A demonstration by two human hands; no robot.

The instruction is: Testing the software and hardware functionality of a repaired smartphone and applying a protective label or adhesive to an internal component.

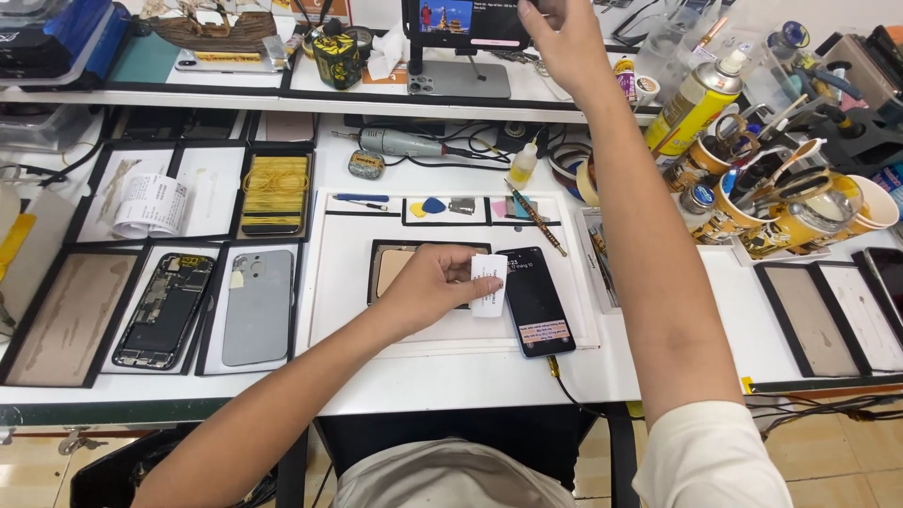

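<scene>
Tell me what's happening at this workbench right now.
A person sits at a white workbench crowded with phone parts and tools. Their left hand holds a small white slip of paper beside a black phone that lies on the mat with a cable plugged in. Their right hand reaches up to a propped screen on the back shelf. An opened phone rests in a tray at left.

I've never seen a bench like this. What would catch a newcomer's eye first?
The two hands: the left hand holds a small white paper slip against a dark phone lying mid-bench, while the right hand reaches up to a lit screen on a stand on the back shelf. At left, an opened phone lies beside a grey back cover.
</scene>
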